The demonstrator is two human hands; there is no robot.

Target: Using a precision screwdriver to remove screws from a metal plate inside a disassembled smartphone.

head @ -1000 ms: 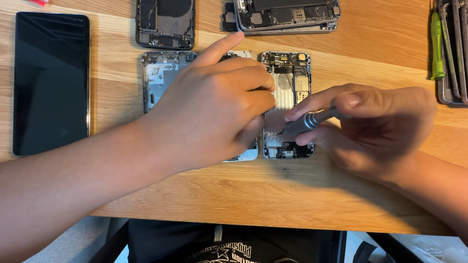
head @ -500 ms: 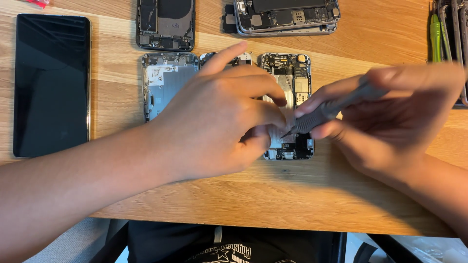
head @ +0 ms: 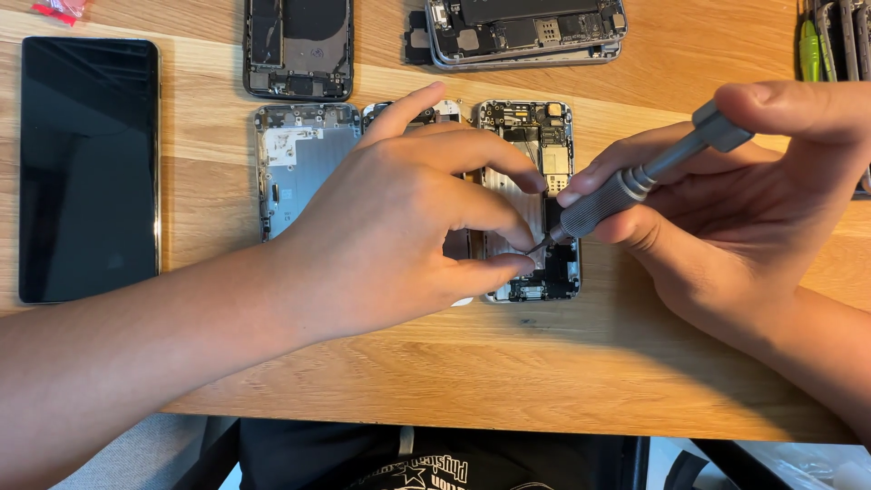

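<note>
Head view
Left hand point(head: 413, 218): lies over the opened phone point(head: 535, 195) near the middle of the desk point(head: 454, 381); thumb and bent fingers drawn together beside the driver tip, index finger stretched toward the far edge; whether anything is pinched cannot be told.
Right hand point(head: 744, 200): closed around the grey precision screwdriver point(head: 635, 181), fingers on the knurled shaft, cap against the index finger.
Screwdriver: tilted, tip down at the lower part of the opened phone, just beside the left fingertips.
Opened phone: screen off, insides showing, flat on the desk.
Silver back shell point(head: 295, 163): just left of the opened phone, partly under the left hand.
Black screen panel point(head: 89, 168): near the left edge.
Dark phone frame point(head: 298, 45): at the far edge.
Stacked phone bodies point(head: 526, 32): at the far edge, right of the dark frame.
Tools point(head: 821, 41): far right corner.
</note>
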